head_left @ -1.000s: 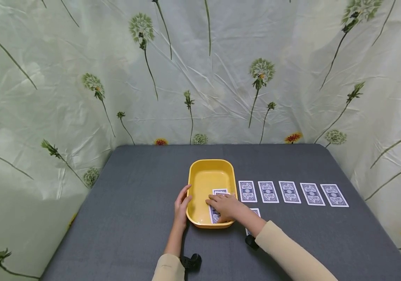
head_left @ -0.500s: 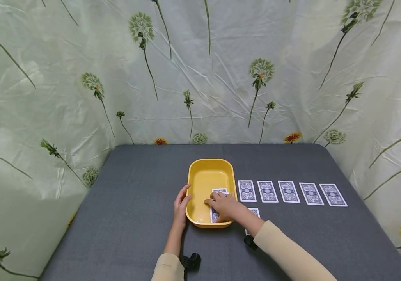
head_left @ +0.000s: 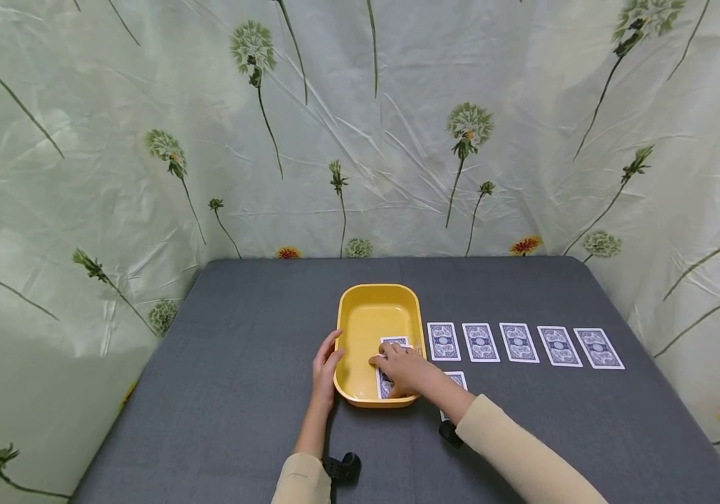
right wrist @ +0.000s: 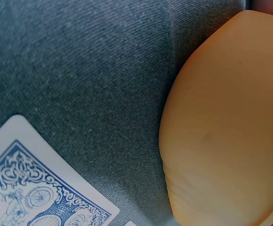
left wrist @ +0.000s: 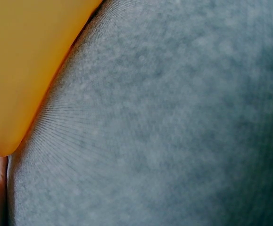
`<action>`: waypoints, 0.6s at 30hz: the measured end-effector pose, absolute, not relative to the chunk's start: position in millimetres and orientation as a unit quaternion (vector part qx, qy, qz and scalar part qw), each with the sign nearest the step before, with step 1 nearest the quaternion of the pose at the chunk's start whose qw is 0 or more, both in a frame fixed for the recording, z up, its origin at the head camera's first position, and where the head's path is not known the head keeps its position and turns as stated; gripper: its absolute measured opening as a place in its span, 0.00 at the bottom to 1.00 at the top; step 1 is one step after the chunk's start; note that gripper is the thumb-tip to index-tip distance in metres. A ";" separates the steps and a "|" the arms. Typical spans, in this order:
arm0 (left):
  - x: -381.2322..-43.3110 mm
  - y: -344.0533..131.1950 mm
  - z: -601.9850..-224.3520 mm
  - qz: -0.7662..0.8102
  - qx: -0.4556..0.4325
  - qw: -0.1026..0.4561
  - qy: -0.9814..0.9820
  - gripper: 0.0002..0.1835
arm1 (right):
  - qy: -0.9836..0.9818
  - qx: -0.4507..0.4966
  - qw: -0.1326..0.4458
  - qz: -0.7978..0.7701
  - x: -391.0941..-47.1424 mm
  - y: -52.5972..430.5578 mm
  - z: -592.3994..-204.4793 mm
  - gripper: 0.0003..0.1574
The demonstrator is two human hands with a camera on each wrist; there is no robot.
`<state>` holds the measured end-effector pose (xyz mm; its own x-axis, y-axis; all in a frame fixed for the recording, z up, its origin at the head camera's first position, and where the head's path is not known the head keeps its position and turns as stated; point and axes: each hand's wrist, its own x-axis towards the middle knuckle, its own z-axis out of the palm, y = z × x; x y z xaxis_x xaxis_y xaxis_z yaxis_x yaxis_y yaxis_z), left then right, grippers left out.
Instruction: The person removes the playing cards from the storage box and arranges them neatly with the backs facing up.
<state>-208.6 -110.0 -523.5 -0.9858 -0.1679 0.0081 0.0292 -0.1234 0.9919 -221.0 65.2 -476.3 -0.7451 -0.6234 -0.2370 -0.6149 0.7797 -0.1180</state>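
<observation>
A yellow tray (head_left: pixel 369 308) stands on the grey table, and its outer wall fills one side of each wrist view. My left hand (head_left: pixel 324 371) holds the tray's left side, with the thumb by the rim. My right hand (head_left: pixel 405 369) is inside the tray, fingers bent over blue-backed playing cards (head_left: pixel 384 383) lying face down at the near right. Its thumb is toward the near end, and the hand hides most of these cards. Another face-down playing card (head_left: pixel 457 379) lies on the table, partly under my right forearm.
Several face-down cards (head_left: pixel 519 343) form a row on the table right of the tray. One card (right wrist: pixel 37 188) shows near the tray wall in the right wrist view. A black wrist camera (head_left: pixel 344 467) is strapped below my left hand. A flowered curtain (head_left: pixel 398 175) hangs behind the table.
My right fingers have drawn in slightly over the cards in the tray. The left hand, the tray and the row of cards keep their places.
</observation>
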 end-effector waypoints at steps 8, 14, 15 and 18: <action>-215.8 -109.1 -538.7 -0.743 0.062 0.079 -0.662 0.21 | 0.935 -0.322 0.146 -0.028 -223.1 65.3 -475.2 0.39; -214.6 -109.6 -536.2 -0.750 0.054 0.079 -0.654 0.21 | 0.935 -0.316 0.158 -0.031 -225.7 63.4 -474.8 0.39; -213.0 -109.4 -532.8 -0.750 0.052 0.078 -0.655 0.21 | 0.935 -0.315 0.159 -0.029 -226.0 63.3 -475.0 0.39; -207.7 -108.1 -521.9 -0.749 0.048 0.075 -0.657 0.21 | 0.935 -0.314 0.162 -0.027 -226.9 62.8 -476.0 0.39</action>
